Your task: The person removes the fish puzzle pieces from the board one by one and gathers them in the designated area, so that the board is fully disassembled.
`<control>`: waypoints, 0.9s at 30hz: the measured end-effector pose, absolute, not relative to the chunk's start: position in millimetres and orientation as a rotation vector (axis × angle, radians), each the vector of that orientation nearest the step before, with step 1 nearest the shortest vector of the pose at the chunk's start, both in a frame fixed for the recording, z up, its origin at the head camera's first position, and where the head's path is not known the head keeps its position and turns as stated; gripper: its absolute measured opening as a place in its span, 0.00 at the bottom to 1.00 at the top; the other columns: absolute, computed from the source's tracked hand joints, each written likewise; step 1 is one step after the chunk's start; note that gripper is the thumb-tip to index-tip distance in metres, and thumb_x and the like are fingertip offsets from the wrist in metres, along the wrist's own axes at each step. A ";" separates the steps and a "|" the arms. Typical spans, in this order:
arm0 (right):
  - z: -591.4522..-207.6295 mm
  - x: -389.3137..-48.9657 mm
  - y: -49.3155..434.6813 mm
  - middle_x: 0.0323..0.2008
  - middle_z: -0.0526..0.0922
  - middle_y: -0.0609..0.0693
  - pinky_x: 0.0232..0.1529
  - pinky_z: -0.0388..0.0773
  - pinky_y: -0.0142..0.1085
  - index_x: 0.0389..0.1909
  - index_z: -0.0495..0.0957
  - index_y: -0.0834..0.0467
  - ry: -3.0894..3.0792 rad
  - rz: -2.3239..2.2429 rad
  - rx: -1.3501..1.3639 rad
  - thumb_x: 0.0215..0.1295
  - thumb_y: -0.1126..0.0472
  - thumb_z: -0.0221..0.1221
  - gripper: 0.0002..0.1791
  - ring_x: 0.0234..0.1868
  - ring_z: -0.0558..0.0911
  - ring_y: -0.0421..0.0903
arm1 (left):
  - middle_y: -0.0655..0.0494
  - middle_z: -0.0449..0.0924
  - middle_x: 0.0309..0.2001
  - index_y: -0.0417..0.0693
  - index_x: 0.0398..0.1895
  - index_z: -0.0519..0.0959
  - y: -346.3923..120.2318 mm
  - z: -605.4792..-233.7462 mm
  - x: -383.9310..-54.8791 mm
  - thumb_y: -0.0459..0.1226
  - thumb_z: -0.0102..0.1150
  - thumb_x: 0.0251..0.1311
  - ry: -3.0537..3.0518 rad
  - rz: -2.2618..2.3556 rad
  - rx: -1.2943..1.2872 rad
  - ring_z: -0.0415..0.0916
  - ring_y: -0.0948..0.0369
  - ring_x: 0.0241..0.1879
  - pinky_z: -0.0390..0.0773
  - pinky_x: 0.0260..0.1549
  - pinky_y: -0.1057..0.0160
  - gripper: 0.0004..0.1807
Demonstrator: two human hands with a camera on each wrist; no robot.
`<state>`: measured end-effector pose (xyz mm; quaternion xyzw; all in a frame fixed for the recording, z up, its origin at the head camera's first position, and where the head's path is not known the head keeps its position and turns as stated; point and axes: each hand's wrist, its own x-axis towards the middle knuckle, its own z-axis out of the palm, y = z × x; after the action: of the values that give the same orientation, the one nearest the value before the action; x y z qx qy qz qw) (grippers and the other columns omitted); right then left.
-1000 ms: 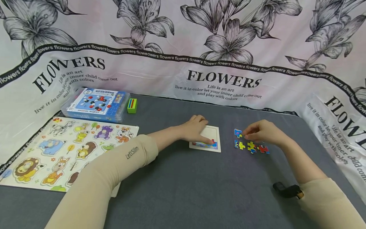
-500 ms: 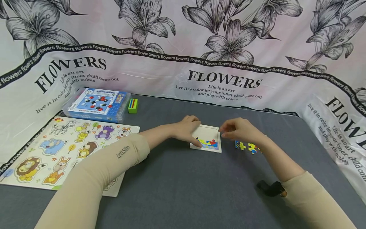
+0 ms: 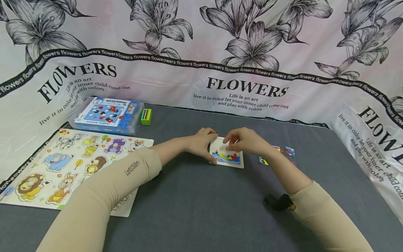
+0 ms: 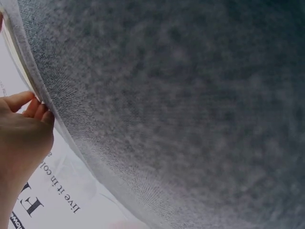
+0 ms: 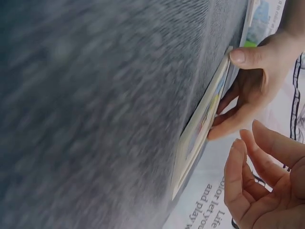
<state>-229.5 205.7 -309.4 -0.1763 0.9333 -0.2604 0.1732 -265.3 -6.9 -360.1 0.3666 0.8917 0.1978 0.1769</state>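
Note:
The small wooden puzzle tray (image 3: 241, 161) lies on the grey table, with a colourful picture section (image 3: 227, 157) along its near side and bare wood beyond. My left hand (image 3: 199, 142) grips the tray's left side, thumb at the near corner and fingers towards the far edge, as the right wrist view also shows. Above the tray's right part hovers my right hand (image 3: 244, 140), fingers bent and tips close together. I cannot tell whether a puzzle piece is between them. Loose jigsaw pieces (image 3: 290, 151) lie right of the tray, partly hidden by my right forearm.
A large animal puzzle board (image 3: 70, 182) lies at the left, partly under my left sleeve. Behind it are a clear-and-blue plastic box (image 3: 104, 113) and a small green box (image 3: 146, 117). A flower-printed cloth (image 3: 176, 84) rises along the table's back edge.
My right hand has moved left from the loose pieces to over the tray. The left hand has slid slightly left along the tray, uncovering more of its picture.

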 end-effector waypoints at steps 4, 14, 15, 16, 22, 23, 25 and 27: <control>-311.9 -233.6 197.4 0.42 0.84 0.54 0.42 0.83 0.38 0.50 0.81 0.56 2.595 -0.755 -0.496 0.63 0.58 0.64 0.15 0.38 0.85 0.46 | 0.48 0.54 0.72 0.44 0.76 0.57 -8.8 -360.6 -265.7 0.58 0.72 0.48 2.512 0.584 1.051 0.51 0.51 0.71 0.60 0.71 0.50 0.56; -318.0 -237.5 185.2 0.43 0.85 0.53 0.37 0.78 0.35 0.49 0.82 0.54 2.535 -0.714 -0.492 0.59 0.60 0.65 0.16 0.35 0.80 0.44 | 0.48 0.54 0.73 0.47 0.76 0.58 -11.2 -360.9 -264.0 0.58 0.72 0.48 2.504 0.612 1.063 0.51 0.51 0.71 0.61 0.71 0.49 0.55; -318.9 -237.8 184.7 0.42 0.85 0.53 0.37 0.78 0.35 0.49 0.81 0.54 2.532 -0.703 -0.498 0.58 0.60 0.66 0.17 0.35 0.80 0.44 | 0.48 0.54 0.73 0.47 0.76 0.57 -11.4 -360.8 -264.0 0.58 0.72 0.48 2.503 0.612 1.063 0.51 0.51 0.71 0.61 0.71 0.49 0.55; -319.3 -237.8 184.2 0.42 0.86 0.53 0.37 0.78 0.35 0.49 0.81 0.54 2.532 -0.689 -0.497 0.57 0.60 0.68 0.17 0.35 0.81 0.44 | 0.48 0.54 0.73 0.47 0.76 0.57 -11.5 -360.8 -264.1 0.58 0.72 0.48 2.502 0.608 1.062 0.51 0.51 0.71 0.61 0.71 0.49 0.55; -322.8 -240.0 183.8 0.43 0.86 0.54 0.43 0.81 0.38 0.48 0.80 0.54 2.533 -0.623 -0.488 0.51 0.58 0.74 0.22 0.41 0.83 0.47 | 0.49 0.54 0.73 0.46 0.77 0.57 -11.7 -360.9 -264.9 0.58 0.71 0.49 2.507 0.594 1.065 0.51 0.51 0.71 0.61 0.71 0.49 0.55; -323.6 -240.5 184.1 0.43 0.86 0.54 0.44 0.81 0.38 0.48 0.80 0.55 2.533 -0.621 -0.490 0.51 0.58 0.75 0.23 0.42 0.83 0.47 | 0.48 0.54 0.73 0.46 0.76 0.57 -11.7 -360.8 -265.0 0.58 0.71 0.49 2.506 0.596 1.065 0.51 0.51 0.71 0.61 0.71 0.49 0.55; -325.2 -241.6 184.5 0.43 0.86 0.54 0.43 0.81 0.38 0.47 0.80 0.55 2.535 -0.620 -0.484 0.50 0.59 0.75 0.23 0.42 0.83 0.48 | 0.48 0.54 0.73 0.46 0.76 0.57 -11.5 -360.6 -265.1 0.58 0.71 0.49 2.506 0.597 1.065 0.51 0.51 0.71 0.61 0.71 0.49 0.55; -326.3 -242.4 185.0 0.43 0.85 0.54 0.43 0.81 0.37 0.47 0.79 0.55 2.537 -0.614 -0.495 0.50 0.59 0.75 0.23 0.42 0.82 0.48 | 0.48 0.54 0.73 0.46 0.76 0.57 -11.3 -360.5 -265.2 0.58 0.71 0.49 2.507 0.602 1.063 0.51 0.51 0.71 0.61 0.71 0.49 0.55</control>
<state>-242.4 185.0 -326.3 -0.1808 0.9270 -0.2245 0.2400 -265.2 -11.3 -360.5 0.3752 0.8850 0.2124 0.1757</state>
